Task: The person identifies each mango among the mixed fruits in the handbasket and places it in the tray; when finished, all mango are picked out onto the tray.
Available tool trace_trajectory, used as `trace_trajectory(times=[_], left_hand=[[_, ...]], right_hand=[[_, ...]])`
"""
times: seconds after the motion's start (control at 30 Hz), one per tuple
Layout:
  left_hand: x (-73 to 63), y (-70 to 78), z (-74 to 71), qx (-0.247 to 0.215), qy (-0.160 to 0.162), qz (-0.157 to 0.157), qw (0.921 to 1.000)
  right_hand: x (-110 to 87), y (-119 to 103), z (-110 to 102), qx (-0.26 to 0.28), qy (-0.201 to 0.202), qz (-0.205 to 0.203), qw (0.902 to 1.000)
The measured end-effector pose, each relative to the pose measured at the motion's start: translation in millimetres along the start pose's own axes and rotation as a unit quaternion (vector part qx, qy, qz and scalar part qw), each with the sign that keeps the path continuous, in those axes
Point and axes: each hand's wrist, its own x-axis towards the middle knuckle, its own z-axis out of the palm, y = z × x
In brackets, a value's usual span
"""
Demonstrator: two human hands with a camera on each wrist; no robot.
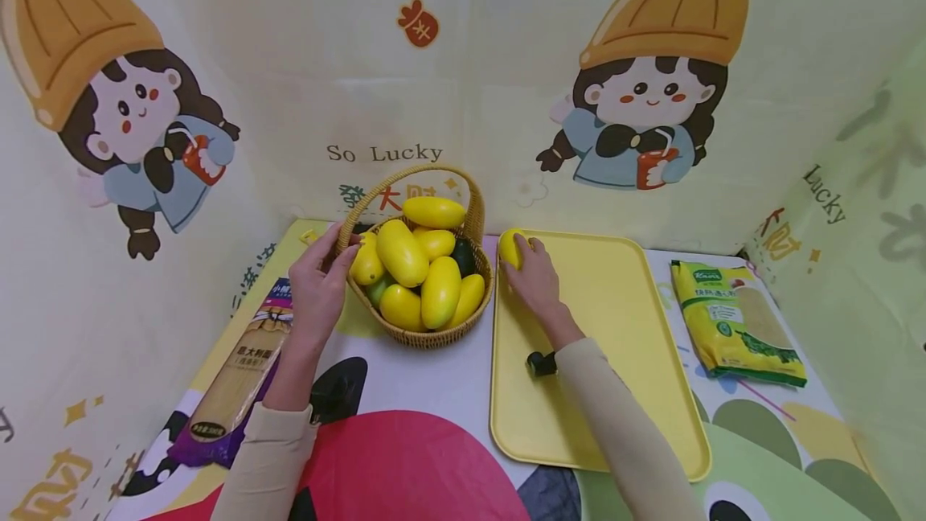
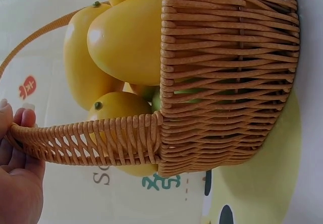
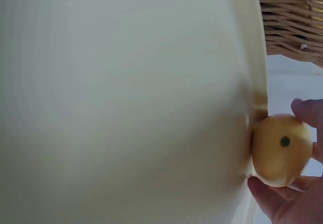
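Note:
My left hand (image 1: 318,284) grips the side of the handle (image 2: 101,141) of a wicker basket (image 1: 427,338), thumb on one side and fingers on the other. Yellow mangoes (image 1: 402,254) are heaped in the basket, with a dark green fruit (image 1: 464,256) and a lighter green one (image 1: 377,291) partly hidden among them. To the right, my right hand (image 1: 534,276) holds one yellow mango (image 3: 281,151) between thumb and fingers, at the far left corner of a yellow tray (image 1: 615,304). In the right wrist view this mango overlaps the tray's rim, its stem spot facing the camera.
A pack of spaghetti (image 1: 242,376) lies left of the basket, beside my left forearm. Right of the tray lies a yellow-green Knorr bag (image 1: 734,324). A printed cloth (image 1: 506,103) with cartoon figures rises behind and at both sides of the table.

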Motion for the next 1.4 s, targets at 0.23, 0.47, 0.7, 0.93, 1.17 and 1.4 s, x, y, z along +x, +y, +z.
trace_trajectory(times=[0.23, 0.47, 0.7, 0.93, 1.17, 1.4], left_hand=[[0.2, 1.9, 1.6, -0.012, -0.002, -0.001, 0.9999], [-1.4, -0.2, 0.2, -0.003, 0.002, -0.003, 1.0], [-2.3, 0.4, 0.4, -0.003, 0.006, -0.001, 1.0], [-2.0, 0.8, 1.6, -0.007, 0.005, 0.002, 1.0], [-2.3, 0.6, -0.6, 0.001, 0.008, -0.003, 1.0], [-1.1, -0.7, 0.5, -0.002, 0.007, 0.006, 1.0]], right_hand=[[-2.3, -2.7, -12.6, 0.032, 0.015, -0.022, 0.9991], [-15.8, -27.3, -30.4, 0.092, 0.004, -0.09, 0.9917], [-41.4, -59.6, -38.9, 0.129, -0.05, -0.145, 0.9797], [-61.7, -86.2, -32.3, 0.16, -0.089, -0.178, 0.9668], [-76.2, -110.1, -18.3, 0.108, -0.081, -0.154, 0.9788], [-81.4, -121.9, -5.8, 0.056, -0.061, -0.114, 0.99]])
